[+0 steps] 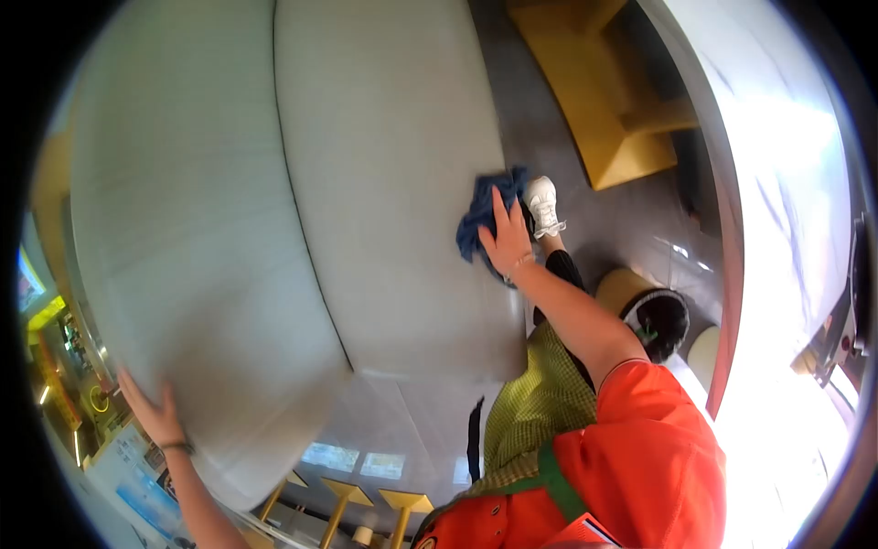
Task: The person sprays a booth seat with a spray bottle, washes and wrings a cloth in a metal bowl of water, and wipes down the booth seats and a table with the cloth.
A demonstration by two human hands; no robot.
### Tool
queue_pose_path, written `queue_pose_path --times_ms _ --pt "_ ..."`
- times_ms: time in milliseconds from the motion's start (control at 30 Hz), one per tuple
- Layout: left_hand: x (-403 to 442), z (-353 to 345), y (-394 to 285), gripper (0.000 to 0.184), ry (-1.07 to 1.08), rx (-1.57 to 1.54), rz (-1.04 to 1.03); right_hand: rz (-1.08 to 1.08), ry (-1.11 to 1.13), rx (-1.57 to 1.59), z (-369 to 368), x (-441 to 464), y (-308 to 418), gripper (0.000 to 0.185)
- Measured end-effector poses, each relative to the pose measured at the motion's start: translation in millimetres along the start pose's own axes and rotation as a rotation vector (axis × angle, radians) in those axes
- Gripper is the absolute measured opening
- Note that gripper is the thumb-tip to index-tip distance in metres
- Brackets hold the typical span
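Dark blue and crumpled, the cloth [474, 220] lies on the front edge of the grey bench [393, 183], up from its near corner and close to a white shoe [543, 207] on the floor. The right hand [508, 247] rests on top with fingers spread, pressing rather than gripping as far as can be seen. The left hand [157, 416] is well apart from it, open, against the outer edge of the backrest [183, 210]. The cloth looks light, limp and hard to damage; it should slide easily over the smooth-looking seat, though whether it is damp cannot be told. Its bunched middle seems the best hold, since the loose corners would likely trail or fold under.
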State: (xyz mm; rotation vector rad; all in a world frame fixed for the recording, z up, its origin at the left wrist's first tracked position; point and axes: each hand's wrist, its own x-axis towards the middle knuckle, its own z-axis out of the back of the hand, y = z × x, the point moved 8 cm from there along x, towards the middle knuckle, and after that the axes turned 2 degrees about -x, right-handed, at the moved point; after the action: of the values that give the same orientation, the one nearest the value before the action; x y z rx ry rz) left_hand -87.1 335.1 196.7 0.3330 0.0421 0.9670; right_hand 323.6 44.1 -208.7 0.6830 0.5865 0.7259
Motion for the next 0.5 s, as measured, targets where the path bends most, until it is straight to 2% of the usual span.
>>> queue_pose_path --times_ms 100,167,200,267,300,367,400,433,500 --pt "6.5 1.3 -11.3 0.073 0.051 -0.064 0.116 0.058 -0.089 -0.019 24.9 142.6 20.1 0.066" --pt "-1.3 -0.7 1.3 0.076 0.128 -0.060 0.101 0.014 -0.149 0.126 40.4 229.3 21.2 0.063" --pt "10.4 6.7 -14.8 0.079 0.191 -0.024 0.123 0.008 -0.150 0.129 47.1 273.6 26.5 0.063" --pt "24.9 8.8 -1.7 0.102 0.216 0.160 0.047 0.001 -0.177 0.300 69.0 356.8 35.2 0.060" --pt "55.3 3.5 -11.6 0.102 0.219 0.156 0.045 -0.002 -0.177 0.296 72.9 400.7 33.2 0.060" --pt "88.7 -3.6 -5.3 0.099 0.573 0.334 0.518 0.081 -0.246 0.343 83.3 477.6 34.6 0.057" --pt "94.3 0.4 -7.9 0.097 0.756 0.424 0.762 0.041 -0.191 0.251 80.6 520.6 27.4 0.054" --pt "99.6 0.4 -8.0 0.097 0.783 0.423 0.855 0.007 -0.137 0.160 79.7 561.1 21.3 0.052" --pt "114.2 -1.9 -3.4 0.096 0.672 0.311 0.843 0.198 -0.333 0.119 94.3 635.7 30.4 0.046"
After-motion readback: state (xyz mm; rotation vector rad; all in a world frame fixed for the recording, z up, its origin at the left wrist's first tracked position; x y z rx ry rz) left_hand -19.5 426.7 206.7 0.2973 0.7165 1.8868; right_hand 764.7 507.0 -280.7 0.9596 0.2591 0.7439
